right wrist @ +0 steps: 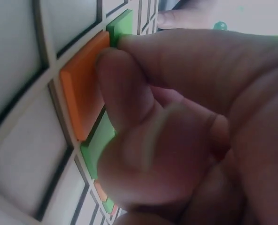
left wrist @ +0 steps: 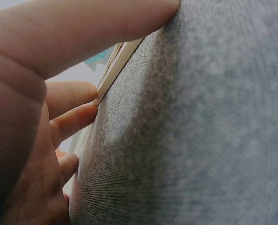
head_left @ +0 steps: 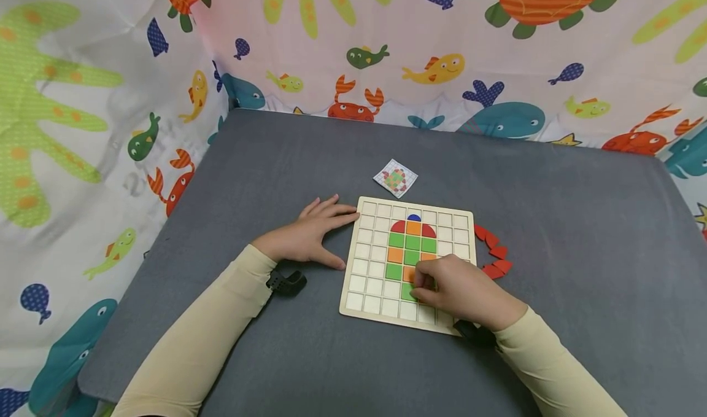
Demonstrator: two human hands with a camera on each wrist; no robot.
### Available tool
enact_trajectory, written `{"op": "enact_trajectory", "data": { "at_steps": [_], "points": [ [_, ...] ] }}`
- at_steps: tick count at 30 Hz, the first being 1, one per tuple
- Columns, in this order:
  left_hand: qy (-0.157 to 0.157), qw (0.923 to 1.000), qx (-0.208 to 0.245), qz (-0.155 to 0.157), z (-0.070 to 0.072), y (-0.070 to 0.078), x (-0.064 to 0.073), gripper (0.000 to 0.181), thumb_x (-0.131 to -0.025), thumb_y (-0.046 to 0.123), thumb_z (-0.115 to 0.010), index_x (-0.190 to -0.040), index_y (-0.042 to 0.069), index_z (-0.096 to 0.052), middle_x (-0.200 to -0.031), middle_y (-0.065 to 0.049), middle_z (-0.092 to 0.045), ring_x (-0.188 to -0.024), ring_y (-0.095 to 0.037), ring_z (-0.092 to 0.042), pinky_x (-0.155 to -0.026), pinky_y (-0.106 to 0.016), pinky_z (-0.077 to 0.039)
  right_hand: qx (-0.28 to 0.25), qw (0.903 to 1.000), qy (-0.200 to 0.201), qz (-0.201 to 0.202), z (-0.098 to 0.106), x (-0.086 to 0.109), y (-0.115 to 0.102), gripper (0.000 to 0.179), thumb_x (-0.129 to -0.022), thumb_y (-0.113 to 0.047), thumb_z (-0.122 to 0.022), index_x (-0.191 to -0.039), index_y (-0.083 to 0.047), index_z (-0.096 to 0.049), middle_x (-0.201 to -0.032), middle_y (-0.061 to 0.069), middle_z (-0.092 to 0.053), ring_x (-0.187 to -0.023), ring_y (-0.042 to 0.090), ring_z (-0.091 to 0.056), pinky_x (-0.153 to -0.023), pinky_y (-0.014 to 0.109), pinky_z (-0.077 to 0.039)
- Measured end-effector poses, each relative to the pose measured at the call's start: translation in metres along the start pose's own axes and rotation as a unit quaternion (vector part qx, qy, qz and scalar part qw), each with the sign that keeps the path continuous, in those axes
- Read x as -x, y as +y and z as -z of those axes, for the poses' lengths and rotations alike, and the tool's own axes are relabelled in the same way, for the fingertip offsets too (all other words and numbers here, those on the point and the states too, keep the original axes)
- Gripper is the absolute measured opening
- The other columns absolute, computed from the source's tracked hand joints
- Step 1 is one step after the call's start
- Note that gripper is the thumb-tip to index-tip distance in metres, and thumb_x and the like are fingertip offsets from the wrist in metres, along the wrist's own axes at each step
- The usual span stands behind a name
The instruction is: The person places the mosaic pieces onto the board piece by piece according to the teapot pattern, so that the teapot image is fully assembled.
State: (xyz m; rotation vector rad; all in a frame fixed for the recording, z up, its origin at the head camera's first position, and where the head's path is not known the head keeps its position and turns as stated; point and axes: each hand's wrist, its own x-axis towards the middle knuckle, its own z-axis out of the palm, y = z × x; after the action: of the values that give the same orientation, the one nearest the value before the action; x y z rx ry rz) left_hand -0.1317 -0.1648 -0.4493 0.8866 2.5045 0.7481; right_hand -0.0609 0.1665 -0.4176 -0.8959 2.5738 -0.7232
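Note:
A light wooden grid board (head_left: 364, 251) lies on the grey table, holding green, orange, red and blue tiles in its cells. My right hand (head_left: 461, 285) is over the lower part of the pattern, thumb and index fingertip pinched together at an orange square tile (right wrist: 82, 91). That tile stands slightly proud of the grid, beside a green square tile (right wrist: 121, 26). The hand hides the cells beneath it in the head view. My left hand (head_left: 306, 233) lies spread at the board's left side, its fingertips against the edge, as the left wrist view also shows.
Several red pieces (head_left: 494, 251) form a curved row just right of the board. Behind the board lies a small pattern card (head_left: 395, 179). A curtain (head_left: 420, 42) printed with sea animals hangs along the back and left of the table (head_left: 580, 239).

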Motion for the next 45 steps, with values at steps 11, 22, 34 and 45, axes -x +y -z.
{"op": "enact_trajectory", "data": {
  "at_steps": [11,22,34,45],
  "points": [
    [-0.001,1.0,-0.001,0.002,-0.001,0.001,-0.003,0.105,-0.082,0.048,-0.089,-0.167,0.018,-0.034,-0.172,0.001,-0.029,-0.164,-0.028,0.001,-0.129,-0.054,0.007,-0.013,0.9993,-0.009,-0.033,0.017,0.015,0.007,0.022,-0.094,-0.021,-0.08,-0.078,-0.027,-0.068,-0.07,-0.018,-0.06,-0.061,0.001,-0.051,-0.053,0.023,-0.043],
    [0.0,1.0,0.002,0.0,0.002,0.002,-0.004,0.106,-0.081,0.048,-0.09,-0.166,0.018,-0.035,-0.172,0.001,-0.028,-0.164,-0.028,0.001,-0.129,-0.055,0.007,-0.023,0.9981,0.002,-0.058,0.028,0.041,0.027,0.017,-0.095,-0.021,-0.08,-0.083,-0.023,-0.068,-0.07,-0.015,-0.058,-0.062,0.001,-0.051,-0.057,0.023,-0.046],
    [-0.004,1.0,0.002,0.001,0.0,0.003,-0.002,0.107,-0.082,0.048,-0.09,-0.167,0.016,-0.034,-0.172,-0.001,-0.028,-0.164,-0.03,0.001,-0.129,-0.056,0.007,-0.028,0.9961,0.012,-0.083,0.028,0.073,0.044,0.019,-0.093,-0.025,-0.082,-0.084,-0.024,-0.066,-0.07,-0.015,-0.056,-0.063,0.0,-0.05,-0.059,0.022,-0.045],
    [-0.008,1.0,-0.003,0.003,0.0,0.001,-0.003,0.106,-0.082,0.048,-0.09,-0.167,0.018,-0.034,-0.172,0.0,-0.027,-0.164,-0.029,0.002,-0.129,-0.055,0.007,-0.049,0.9956,-0.012,-0.079,0.02,0.099,0.05,0.029,-0.084,-0.035,-0.091,-0.093,-0.019,-0.068,-0.077,-0.015,-0.059,-0.069,-0.002,-0.053,-0.061,0.023,-0.049]
  ]
}}
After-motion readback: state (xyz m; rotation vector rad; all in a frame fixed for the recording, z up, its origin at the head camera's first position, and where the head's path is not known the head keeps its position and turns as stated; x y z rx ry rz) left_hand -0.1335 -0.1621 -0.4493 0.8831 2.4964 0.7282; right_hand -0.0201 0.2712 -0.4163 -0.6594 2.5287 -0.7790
